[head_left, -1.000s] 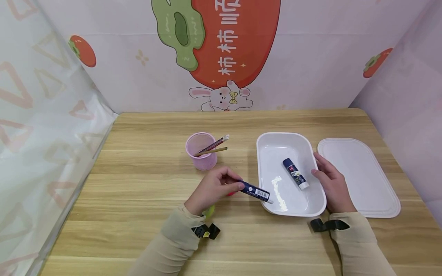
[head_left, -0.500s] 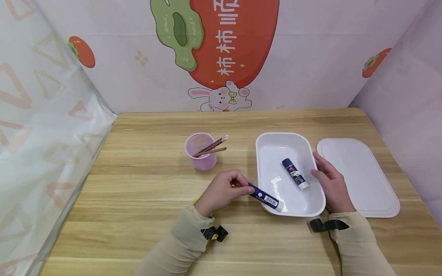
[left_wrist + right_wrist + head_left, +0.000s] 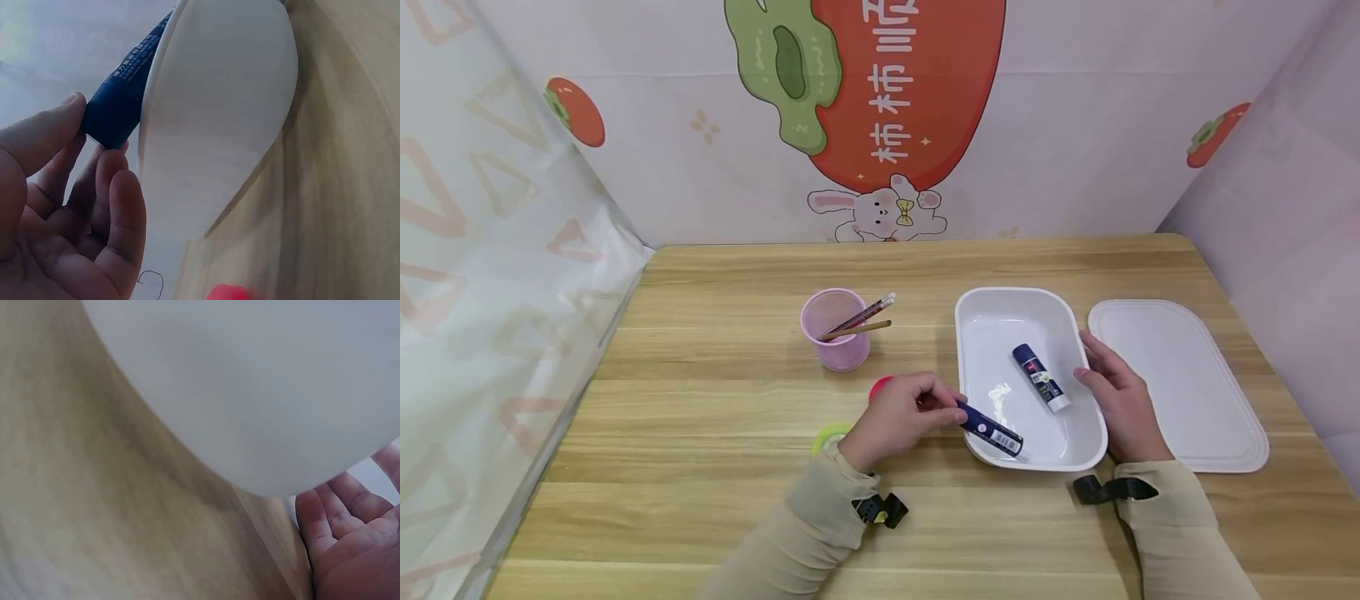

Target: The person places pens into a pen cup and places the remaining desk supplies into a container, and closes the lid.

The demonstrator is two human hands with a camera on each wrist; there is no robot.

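Observation:
My left hand (image 3: 904, 417) pinches a dark blue glue stick (image 3: 992, 428) by one end, thumb against fingertips. The stick slants over the near left rim of a white plastic box (image 3: 992, 317), its far end inside the box. In the left wrist view the glue stick (image 3: 119, 100) passes behind the box wall (image 3: 212, 112). A second glue stick (image 3: 1040, 377), blue with a white end, lies on the box floor. My right hand (image 3: 1123, 408) grips the box's right side, thumb at the rim and fingers along the outer wall.
A pink cup (image 3: 844, 354) with several pencils (image 3: 868, 312) leaning in it stands left of the box. A flat white lid (image 3: 1180, 383) lies to the right. A red round thing (image 3: 880, 387) and a yellow-green one (image 3: 830, 435) are partly hidden by my left hand and sleeve.
My left hand has moved right with its glue stick, bringing the stick's far end further over the box. My right hand and the box have stayed put.

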